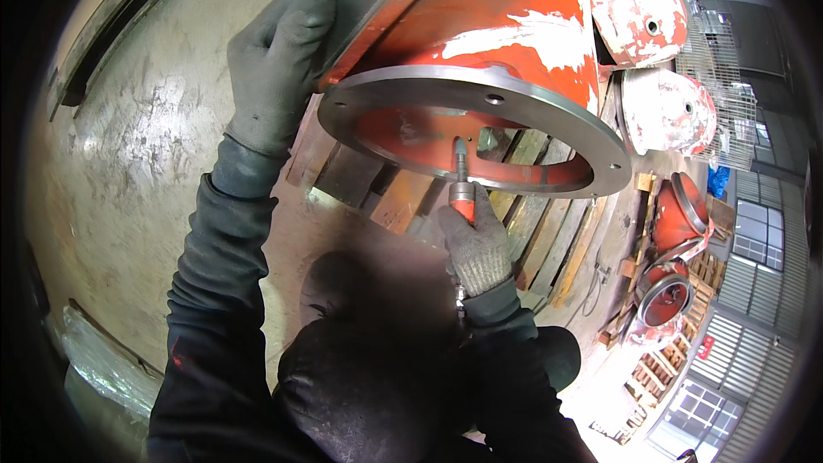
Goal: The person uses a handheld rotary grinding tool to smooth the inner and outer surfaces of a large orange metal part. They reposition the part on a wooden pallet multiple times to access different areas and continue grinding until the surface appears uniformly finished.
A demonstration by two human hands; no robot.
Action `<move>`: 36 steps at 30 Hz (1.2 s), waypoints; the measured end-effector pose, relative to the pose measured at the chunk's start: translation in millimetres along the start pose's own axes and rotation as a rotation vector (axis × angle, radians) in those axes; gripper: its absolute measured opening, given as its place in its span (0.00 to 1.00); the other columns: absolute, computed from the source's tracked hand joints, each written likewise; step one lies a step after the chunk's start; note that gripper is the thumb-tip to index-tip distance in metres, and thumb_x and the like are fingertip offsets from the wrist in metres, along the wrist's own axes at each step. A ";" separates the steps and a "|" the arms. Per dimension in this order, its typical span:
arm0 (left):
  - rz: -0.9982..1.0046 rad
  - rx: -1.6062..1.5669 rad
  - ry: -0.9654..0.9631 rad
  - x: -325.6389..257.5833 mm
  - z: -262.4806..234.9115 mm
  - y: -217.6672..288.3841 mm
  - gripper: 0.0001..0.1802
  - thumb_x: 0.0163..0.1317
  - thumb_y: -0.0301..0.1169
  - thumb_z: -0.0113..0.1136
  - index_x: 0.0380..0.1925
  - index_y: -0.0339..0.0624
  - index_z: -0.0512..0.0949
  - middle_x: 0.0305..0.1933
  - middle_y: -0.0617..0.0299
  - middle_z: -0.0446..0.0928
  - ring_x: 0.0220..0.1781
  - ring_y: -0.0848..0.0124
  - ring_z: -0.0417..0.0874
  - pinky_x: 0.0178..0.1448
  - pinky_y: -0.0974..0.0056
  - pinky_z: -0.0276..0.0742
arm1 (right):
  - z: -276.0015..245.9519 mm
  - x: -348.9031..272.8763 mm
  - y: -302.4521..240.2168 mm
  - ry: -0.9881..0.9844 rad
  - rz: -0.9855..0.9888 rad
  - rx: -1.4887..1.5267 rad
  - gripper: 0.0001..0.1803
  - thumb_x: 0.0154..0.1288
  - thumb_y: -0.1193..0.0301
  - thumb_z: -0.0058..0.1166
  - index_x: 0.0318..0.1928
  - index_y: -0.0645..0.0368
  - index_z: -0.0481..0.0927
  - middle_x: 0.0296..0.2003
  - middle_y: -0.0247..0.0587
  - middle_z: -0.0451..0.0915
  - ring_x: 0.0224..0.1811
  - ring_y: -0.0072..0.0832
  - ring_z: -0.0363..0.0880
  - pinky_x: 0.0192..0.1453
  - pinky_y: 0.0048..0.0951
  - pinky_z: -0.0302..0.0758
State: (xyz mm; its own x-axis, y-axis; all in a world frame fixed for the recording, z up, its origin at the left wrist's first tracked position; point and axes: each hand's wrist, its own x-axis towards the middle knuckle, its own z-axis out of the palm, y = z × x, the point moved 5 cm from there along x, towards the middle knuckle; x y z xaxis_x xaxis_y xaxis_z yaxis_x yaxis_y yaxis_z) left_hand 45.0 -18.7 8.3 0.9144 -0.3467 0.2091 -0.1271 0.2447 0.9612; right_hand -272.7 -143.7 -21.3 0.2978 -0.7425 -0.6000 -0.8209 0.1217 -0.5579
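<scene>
Holding a rotary tool point(463, 193) in right hand point(480, 244), fingers closed round the barrel just behind its red collar, slim tip point(460, 150) out beyond them. Probably choked up that far for fine control of the tip. Aimed into the mouth of a bare-metal flange ring point(549, 111), just ahead of the right fingers; can't tell contact from a small gap in there. Also seeing a metal fitting point(461, 298) behind the right fingers, toward the body, likely trailing there to stay clear of the ring.

Above the right fingers: red housing point(497, 0), open end toward the wearer, presumably for straight tool access. Gripping the edge of the grey upper flange point(377, 0) with left hand point(279, 64), fingers curled, tips hidden. Likely bracing against tool push.

Below the ring, right of the right fingers: slatted pallet point(549, 236), likely for keeping castings off the floor point(154, 137). Farther right: patchy red-and-white housings point(639, 13), then more red castings point(665, 300) near pallets, well apart from both hands.
</scene>
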 end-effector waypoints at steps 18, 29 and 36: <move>-0.037 -0.071 -0.049 -1.2 3.2 2.6 0.25 0.74 0.52 0.65 0.45 0.36 0.86 0.30 0.68 0.79 0.29 0.81 0.76 0.32 0.71 0.73 | 9.9 32.3 0.2 0.115 -0.112 -0.184 0.37 0.74 0.55 0.61 0.76 0.59 0.68 0.45 0.53 0.86 0.43 0.37 0.86 0.52 0.38 0.83; -0.094 -0.058 -0.067 -0.7 2.6 1.6 0.22 0.73 0.47 0.63 0.46 0.37 0.87 0.29 0.68 0.79 0.28 0.80 0.77 0.30 0.71 0.74 | 17.3 45.0 -4.3 0.060 -0.160 -0.110 0.34 0.73 0.55 0.62 0.74 0.53 0.72 0.60 0.60 0.82 0.59 0.54 0.85 0.59 0.45 0.81; -0.075 -0.042 -0.036 -0.6 3.4 2.5 0.24 0.74 0.51 0.64 0.45 0.37 0.87 0.31 0.68 0.80 0.29 0.80 0.77 0.32 0.70 0.73 | 16.2 48.1 -24.3 -0.034 -0.271 -0.105 0.34 0.71 0.60 0.62 0.74 0.57 0.71 0.49 0.57 0.85 0.50 0.44 0.86 0.54 0.41 0.82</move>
State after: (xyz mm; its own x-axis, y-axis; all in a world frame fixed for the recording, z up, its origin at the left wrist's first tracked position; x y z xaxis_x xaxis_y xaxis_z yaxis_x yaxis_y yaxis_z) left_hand 42.9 -21.0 11.2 0.9064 -0.3974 0.1434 -0.0412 0.2546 0.9662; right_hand -230.5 -171.6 -45.9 0.5279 -0.7160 -0.4568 -0.7545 -0.1483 -0.6394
